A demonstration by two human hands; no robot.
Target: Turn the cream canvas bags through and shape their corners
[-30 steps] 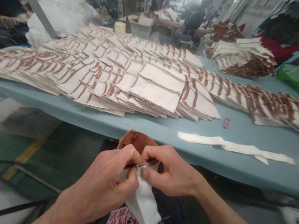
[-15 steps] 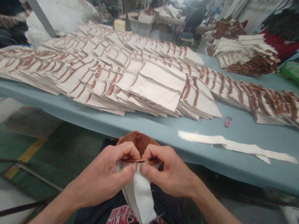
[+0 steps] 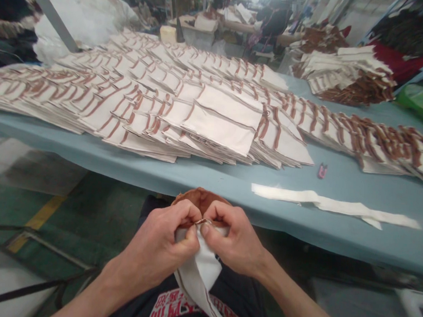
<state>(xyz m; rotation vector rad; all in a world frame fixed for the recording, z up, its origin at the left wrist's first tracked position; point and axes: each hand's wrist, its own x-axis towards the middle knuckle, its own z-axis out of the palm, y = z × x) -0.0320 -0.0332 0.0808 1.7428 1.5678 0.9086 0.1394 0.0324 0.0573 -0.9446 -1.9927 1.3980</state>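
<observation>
Between my two hands, over my lap, is a sewn fabric piece (image 3: 204, 270) in white cloth with a brown part (image 3: 201, 197) at its far end. My left hand (image 3: 164, 238) pinches the seam where white meets brown, thumb against fingers. Close beside it, my right hand (image 3: 232, 236) pinches the same seam, its thumb on top. The fingertips of both hands almost meet there. White cloth hangs from the seam toward me, and a narrow strip with a dark edge runs down over my dark printed clothing. The fingers hide part of the seam.
A blue-covered table (image 3: 217, 181) stands ahead, bearing rows of overlapping white pieces (image 3: 225, 115) with brown edges. Pink thread snips (image 3: 322, 171) and a white cloth strip (image 3: 335, 205) lie at its right front. Farther back is another white and brown pile (image 3: 350, 74).
Both hands still pinch the seam, but it has turned slightly. My left hand has shifted a little to the right, and the hanging white cloth has folded and swung.
</observation>
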